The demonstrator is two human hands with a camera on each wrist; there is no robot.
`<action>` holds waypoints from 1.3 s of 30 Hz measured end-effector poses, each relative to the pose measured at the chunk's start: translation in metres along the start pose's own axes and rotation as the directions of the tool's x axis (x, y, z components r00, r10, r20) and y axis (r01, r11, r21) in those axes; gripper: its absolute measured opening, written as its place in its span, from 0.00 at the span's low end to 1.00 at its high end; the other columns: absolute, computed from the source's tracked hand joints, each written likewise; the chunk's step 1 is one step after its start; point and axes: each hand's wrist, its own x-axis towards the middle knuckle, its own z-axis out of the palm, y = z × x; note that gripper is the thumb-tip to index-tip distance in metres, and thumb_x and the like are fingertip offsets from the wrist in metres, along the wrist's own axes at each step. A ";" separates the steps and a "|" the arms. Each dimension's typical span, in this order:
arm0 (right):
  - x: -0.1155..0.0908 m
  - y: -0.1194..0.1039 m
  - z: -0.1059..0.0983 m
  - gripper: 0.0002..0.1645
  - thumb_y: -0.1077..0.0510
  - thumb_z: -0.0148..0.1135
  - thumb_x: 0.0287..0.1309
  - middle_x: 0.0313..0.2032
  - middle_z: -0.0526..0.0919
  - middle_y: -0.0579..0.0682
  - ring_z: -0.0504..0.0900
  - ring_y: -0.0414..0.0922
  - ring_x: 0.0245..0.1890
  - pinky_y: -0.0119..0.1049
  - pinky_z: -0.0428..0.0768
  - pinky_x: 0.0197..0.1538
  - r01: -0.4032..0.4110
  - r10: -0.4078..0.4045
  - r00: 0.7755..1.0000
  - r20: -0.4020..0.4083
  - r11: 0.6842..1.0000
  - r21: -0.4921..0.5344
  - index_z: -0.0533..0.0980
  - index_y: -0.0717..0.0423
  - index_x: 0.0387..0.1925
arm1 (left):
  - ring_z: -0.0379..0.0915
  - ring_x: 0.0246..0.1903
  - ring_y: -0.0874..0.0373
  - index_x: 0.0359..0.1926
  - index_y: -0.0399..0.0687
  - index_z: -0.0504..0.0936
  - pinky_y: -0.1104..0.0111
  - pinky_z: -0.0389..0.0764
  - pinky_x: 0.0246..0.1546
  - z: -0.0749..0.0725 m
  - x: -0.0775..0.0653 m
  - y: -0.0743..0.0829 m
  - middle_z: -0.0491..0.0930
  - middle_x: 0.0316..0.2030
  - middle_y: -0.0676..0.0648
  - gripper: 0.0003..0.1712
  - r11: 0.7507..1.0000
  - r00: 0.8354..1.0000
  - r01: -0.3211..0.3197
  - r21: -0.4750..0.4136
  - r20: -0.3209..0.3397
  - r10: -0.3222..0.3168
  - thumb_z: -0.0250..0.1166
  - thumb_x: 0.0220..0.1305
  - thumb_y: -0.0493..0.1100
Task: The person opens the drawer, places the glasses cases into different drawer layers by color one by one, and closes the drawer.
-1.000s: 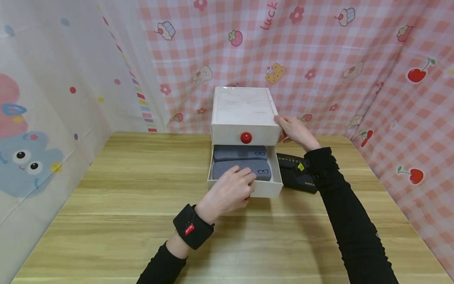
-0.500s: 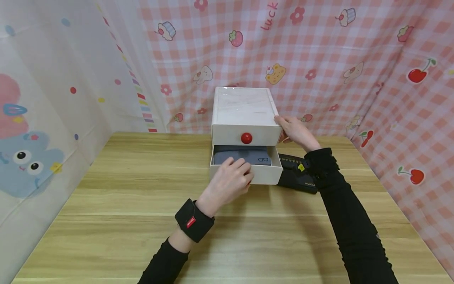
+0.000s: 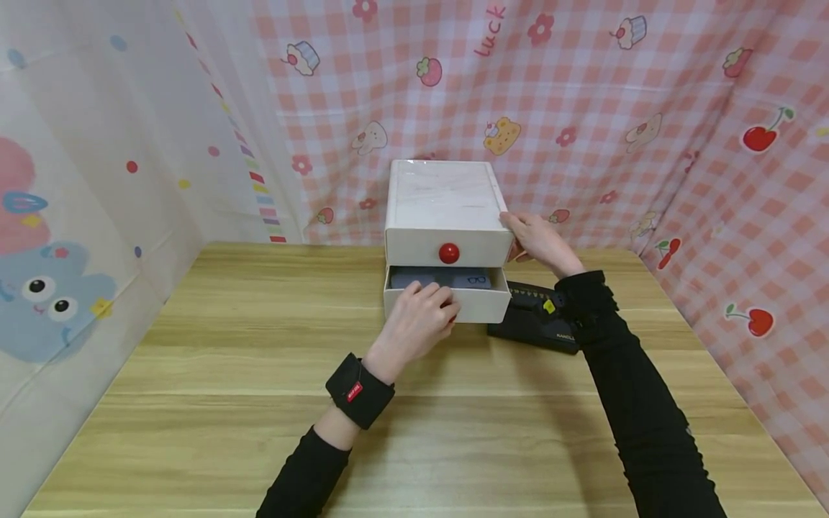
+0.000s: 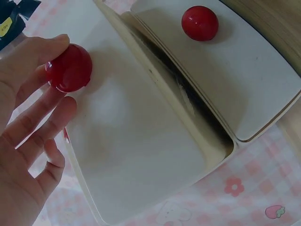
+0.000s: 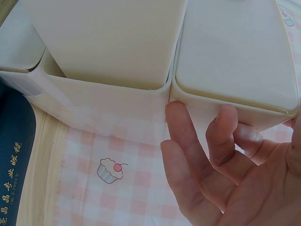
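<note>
A white two-drawer box (image 3: 447, 194) stands at the back of the table, with its upper drawer (image 3: 414, 247) closed and its lower drawer (image 3: 482, 306) partly pulled out. My left hand (image 3: 414, 324) pinches the lower drawer's red knob (image 4: 70, 68) between thumb and fingers. Inside that drawer shows a grey case (image 3: 434, 277) printed with a glasses outline, mostly hidden by the drawer front. At the box's right side, my right hand (image 3: 540, 241) rests its fingertips (image 5: 178, 113) against the side wall, its thumb at the top edge.
A dark case (image 3: 537, 320) with gold lettering lies on the wooden table (image 3: 259, 403), right of the box and partly under my right wrist. Another red knob (image 3: 449, 252) sticks out from the upper drawer. A checked pink curtain (image 3: 363, 93) hangs close behind the box.
My left hand has pushed the lower drawer inward, away from me, so less of the grey cases shows. The right hand has stayed at the box's side.
</note>
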 end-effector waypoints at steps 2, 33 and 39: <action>-0.001 0.000 0.000 0.34 0.38 0.34 0.68 0.20 0.76 0.46 0.81 0.49 0.31 0.35 0.81 0.33 0.001 -0.001 1.000 0.002 1.000 0.003 0.72 0.62 0.52 | 0.74 0.31 0.61 0.32 0.56 0.87 0.71 0.68 0.27 0.002 0.001 0.000 0.81 0.31 0.56 0.06 1.000 1.000 0.006 -0.008 0.000 -0.006 0.70 0.50 0.47; -0.002 0.005 0.002 0.36 0.35 0.33 0.66 0.21 0.76 0.47 0.81 0.51 0.34 0.37 0.82 0.37 -0.014 0.014 1.000 0.017 0.999 0.051 0.73 0.59 0.49 | 0.79 0.31 0.59 0.39 0.53 0.87 0.71 0.79 0.25 0.042 0.015 -0.015 0.83 0.35 0.52 0.13 0.985 0.988 0.152 -0.077 0.034 -0.150 0.73 0.48 0.45; -0.001 0.007 0.005 0.37 0.33 0.34 0.64 0.20 0.76 0.45 0.80 0.49 0.31 0.32 0.79 0.32 0.004 -0.001 0.999 -0.043 0.998 0.067 0.73 0.59 0.49 | 0.79 0.30 0.58 0.38 0.52 0.87 0.70 0.80 0.26 0.048 0.015 -0.019 0.82 0.34 0.51 0.14 0.980 0.986 0.165 -0.112 0.030 -0.162 0.74 0.47 0.45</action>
